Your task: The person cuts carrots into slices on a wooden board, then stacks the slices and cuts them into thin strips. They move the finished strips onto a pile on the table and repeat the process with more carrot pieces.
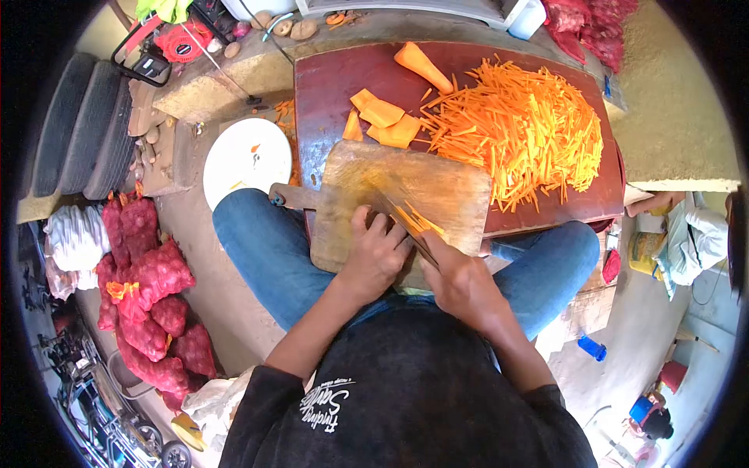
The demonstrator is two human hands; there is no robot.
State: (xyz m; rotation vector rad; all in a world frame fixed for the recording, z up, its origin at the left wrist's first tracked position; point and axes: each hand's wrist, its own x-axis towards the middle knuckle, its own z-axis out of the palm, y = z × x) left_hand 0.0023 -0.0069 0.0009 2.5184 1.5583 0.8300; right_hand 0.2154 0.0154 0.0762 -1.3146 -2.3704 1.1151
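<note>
In the head view, a wooden cutting board (351, 175) lies partly over the near edge of the dark red surface (328, 82), and its near part reaches over the person's lap. The board's short handle points left, close to a white round object (246, 160) that stands beside the surface.

The right hand (462, 287) is over the right part of the board with its fingers clamped on a knife (421, 248). The blade slants away from the person and to the left, and its far end is blurred. Thin carrot strips (421, 221) lie on the board along the blade's right side. The left hand (380, 253) is on the near part of the board, just left of the knife, with its fingers bent and close to one another; whether they grip anything underneath cannot be told.

Beyond the board, a few flat carrot slices (382, 113) lie on the surface, some overlapping. A large carrot piece (421, 66) lies farther back, its narrow end at a big heap of cut carrot (523, 129). The heap covers much of the surface's right side, and its near left part is close to the board's far edge. Red net sacks (148, 288) are on the floor at left, well apart from the board.
</note>
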